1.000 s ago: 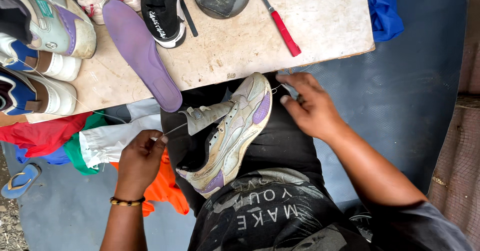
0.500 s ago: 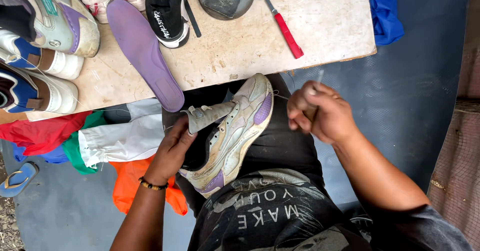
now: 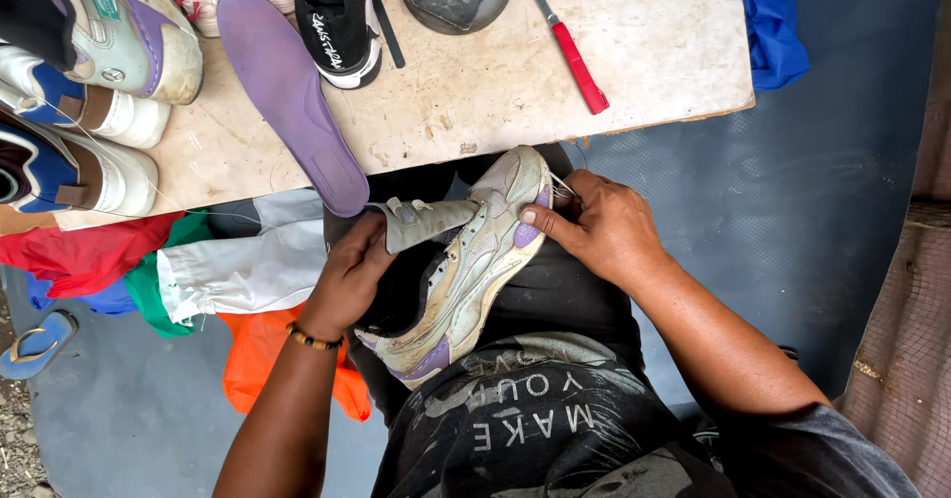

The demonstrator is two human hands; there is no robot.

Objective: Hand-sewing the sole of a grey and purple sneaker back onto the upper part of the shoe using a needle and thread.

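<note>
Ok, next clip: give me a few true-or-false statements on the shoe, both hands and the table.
1. The sneaker lies on the person's lap. True.
2. The left hand holds the red-handled tool. False: the tool lies on the table; the left hand grips the sneaker by its opening, beside the tongue.
3. The right hand is at the sneaker's toe end. True.
4. The purple insole is inside the sneaker. False: it lies on the table, its end over the edge.
5. Both hands touch the sneaker. True.
</note>
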